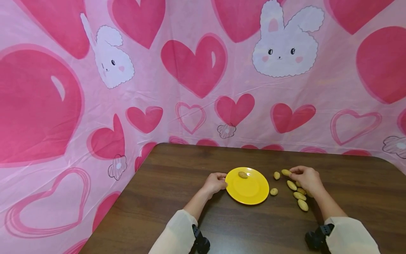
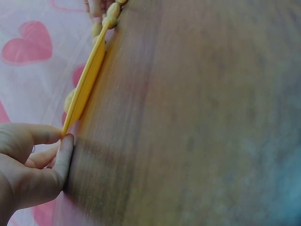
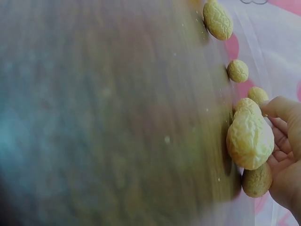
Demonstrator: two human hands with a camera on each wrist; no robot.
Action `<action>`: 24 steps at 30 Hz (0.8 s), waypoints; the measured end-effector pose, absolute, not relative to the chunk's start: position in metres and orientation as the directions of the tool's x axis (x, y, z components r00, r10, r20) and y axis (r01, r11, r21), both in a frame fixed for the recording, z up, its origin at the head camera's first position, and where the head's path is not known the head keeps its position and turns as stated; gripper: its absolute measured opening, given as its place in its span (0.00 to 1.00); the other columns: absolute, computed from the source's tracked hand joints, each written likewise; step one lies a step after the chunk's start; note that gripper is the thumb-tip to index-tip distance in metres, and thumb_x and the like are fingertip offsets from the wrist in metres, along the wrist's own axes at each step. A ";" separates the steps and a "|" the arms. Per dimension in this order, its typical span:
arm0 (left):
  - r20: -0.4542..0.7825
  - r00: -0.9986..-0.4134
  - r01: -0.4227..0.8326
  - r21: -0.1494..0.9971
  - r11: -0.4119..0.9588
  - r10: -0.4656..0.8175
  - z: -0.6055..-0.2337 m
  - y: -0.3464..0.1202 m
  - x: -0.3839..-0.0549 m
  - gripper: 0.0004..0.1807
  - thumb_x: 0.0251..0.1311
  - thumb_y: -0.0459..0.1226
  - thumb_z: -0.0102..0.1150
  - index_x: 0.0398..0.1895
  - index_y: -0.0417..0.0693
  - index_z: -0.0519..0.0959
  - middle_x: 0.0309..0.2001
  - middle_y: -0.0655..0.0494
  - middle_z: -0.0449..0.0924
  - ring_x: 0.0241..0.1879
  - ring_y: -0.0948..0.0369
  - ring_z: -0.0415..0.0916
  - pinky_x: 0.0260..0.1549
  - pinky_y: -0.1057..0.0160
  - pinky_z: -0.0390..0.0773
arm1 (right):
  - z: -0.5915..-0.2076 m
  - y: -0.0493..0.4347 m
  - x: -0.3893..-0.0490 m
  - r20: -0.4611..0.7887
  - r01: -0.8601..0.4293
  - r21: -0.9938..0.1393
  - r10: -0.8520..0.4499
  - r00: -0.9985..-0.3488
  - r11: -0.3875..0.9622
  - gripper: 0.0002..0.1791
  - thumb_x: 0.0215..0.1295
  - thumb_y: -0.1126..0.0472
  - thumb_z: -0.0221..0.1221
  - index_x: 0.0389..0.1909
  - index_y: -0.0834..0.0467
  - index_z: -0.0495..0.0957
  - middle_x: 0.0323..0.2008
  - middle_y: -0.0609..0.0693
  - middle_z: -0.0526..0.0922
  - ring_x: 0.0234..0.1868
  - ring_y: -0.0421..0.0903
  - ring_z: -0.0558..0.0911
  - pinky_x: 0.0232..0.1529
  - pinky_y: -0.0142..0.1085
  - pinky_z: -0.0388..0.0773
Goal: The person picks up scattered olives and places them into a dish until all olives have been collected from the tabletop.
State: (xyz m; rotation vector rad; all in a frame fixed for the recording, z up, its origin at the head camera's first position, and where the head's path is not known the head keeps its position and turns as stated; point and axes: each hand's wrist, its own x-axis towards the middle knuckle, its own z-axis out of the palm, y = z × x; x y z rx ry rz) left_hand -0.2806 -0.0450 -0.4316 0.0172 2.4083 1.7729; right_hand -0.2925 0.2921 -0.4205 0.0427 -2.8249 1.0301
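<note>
On the brown table lies a round yellow plate (image 1: pixel 247 190), with one small wrinkled potato (image 1: pixel 243 175) near its far rim. My left hand (image 1: pixel 215 183) pinches the plate's left rim; the left wrist view shows thumb and index finger at the edge of the plate (image 2: pixel 87 84). To the right, my right hand (image 1: pixel 307 178) pinches a small potato (image 1: pixel 286 172) with thumb and fingertips. Several more potatoes (image 1: pixel 299 196) lie in a loose row beneath and beside that hand. A large wrinkled potato (image 3: pixel 250 139) partly covers the fingertips' area in the right wrist view.
Between plate and right hand lie two rounder potatoes (image 1: pixel 277 175), one nearer the front. The brown table (image 1: pixel 247 233) ends at the back against a pink cloth (image 1: pixel 196 116) printed with hearts and rabbits. Dark devices (image 1: pixel 318 237) are strapped to both wrists over pale sleeves.
</note>
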 end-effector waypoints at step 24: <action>-0.112 -0.988 -0.077 0.953 0.292 0.107 -0.431 -0.046 -0.280 0.21 0.49 0.21 0.59 0.51 0.31 0.77 0.32 0.51 0.74 0.30 0.61 0.71 0.33 0.64 0.80 | -0.416 0.267 -0.290 0.204 -0.184 -0.655 -0.063 -0.977 0.733 0.13 0.60 0.61 0.62 0.41 0.67 0.80 0.34 0.60 0.83 0.34 0.53 0.79 0.32 0.38 0.74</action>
